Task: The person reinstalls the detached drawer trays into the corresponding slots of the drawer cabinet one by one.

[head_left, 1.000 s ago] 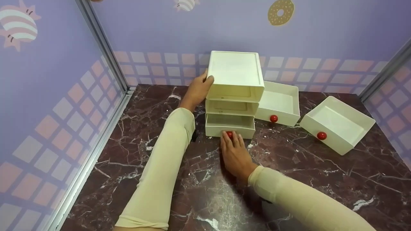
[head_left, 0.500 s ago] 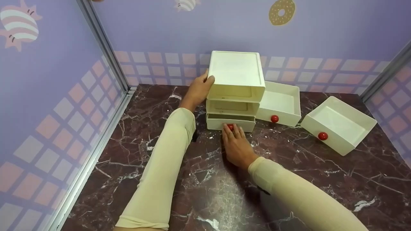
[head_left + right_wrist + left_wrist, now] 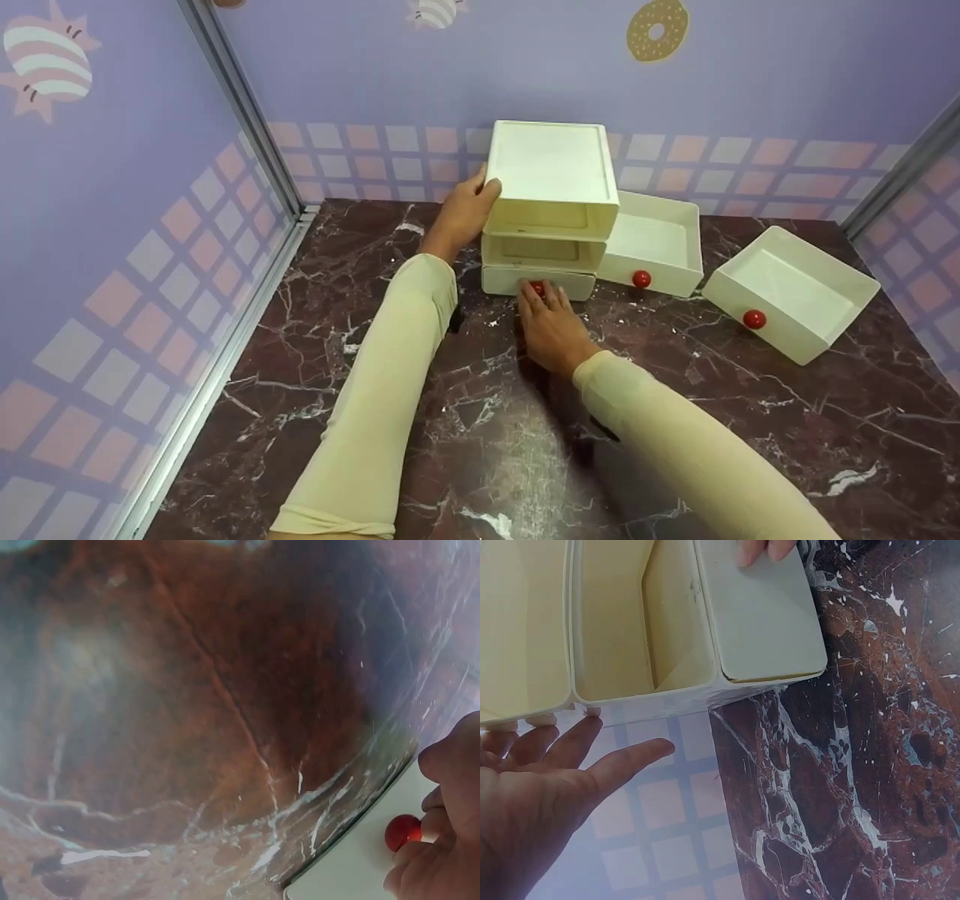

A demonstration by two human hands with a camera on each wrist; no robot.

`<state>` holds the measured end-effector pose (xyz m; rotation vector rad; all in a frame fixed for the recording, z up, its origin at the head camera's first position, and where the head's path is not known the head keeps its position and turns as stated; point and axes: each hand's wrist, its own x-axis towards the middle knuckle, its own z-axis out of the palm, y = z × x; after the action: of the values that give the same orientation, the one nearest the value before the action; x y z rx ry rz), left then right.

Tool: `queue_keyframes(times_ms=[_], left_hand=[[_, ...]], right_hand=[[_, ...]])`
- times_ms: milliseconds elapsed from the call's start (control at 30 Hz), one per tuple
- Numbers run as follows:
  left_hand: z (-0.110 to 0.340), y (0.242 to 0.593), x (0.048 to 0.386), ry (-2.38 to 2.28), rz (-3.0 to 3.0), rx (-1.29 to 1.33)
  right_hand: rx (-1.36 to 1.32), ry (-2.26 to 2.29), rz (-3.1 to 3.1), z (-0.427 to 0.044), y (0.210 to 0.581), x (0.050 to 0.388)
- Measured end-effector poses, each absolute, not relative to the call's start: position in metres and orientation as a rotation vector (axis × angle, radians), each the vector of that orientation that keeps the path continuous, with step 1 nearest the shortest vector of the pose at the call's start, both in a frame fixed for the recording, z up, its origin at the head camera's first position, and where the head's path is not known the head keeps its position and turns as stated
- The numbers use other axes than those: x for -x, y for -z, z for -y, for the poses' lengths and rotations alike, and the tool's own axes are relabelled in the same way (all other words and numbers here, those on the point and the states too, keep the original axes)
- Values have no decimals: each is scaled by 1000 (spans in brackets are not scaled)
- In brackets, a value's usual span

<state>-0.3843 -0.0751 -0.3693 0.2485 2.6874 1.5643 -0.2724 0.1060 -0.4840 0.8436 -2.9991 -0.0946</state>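
Observation:
A cream three-tier drawer cabinet point(image 3: 551, 161) stands by the back wall, its upper two slots without drawers. In its lowest slot sits a drawer point(image 3: 501, 281), its front about level with the frame. My left hand point(image 3: 463, 214) rests on the cabinet's left side; in the left wrist view that hand point(image 3: 532, 802) has its fingertips against the side wall and its thumb stretched out. My right hand point(image 3: 553, 330) presses on the drawer front with extended fingers about the red knob point(image 3: 537, 288). In the right wrist view, the round knob point(image 3: 403, 831) lies beside the fingers.
One removed drawer point(image 3: 652, 240) with a red knob lies just right of the cabinet. Farther right, another drawer point(image 3: 795, 292) sits at an angle. All are on a dark red marbled tabletop point(image 3: 465, 450), bounded by purple walls point(image 3: 375, 75) at the back and sides.
The lowest drawer has slid back into the cabinet, pushed by my right hand, which has moved forward with it. My left hand has stayed on the cabinet's side.

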Motion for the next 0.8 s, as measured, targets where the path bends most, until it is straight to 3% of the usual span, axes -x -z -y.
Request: queue_keyframes(times_ms=[500, 800], left_hand=[[75, 370, 384, -1557, -2708, -247], [76, 370, 384, -1555, -2692, -266]], right_hand=[[-894, 24, 2907, -118, 478, 276], [-987, 300, 2315, -187, 468, 275]])
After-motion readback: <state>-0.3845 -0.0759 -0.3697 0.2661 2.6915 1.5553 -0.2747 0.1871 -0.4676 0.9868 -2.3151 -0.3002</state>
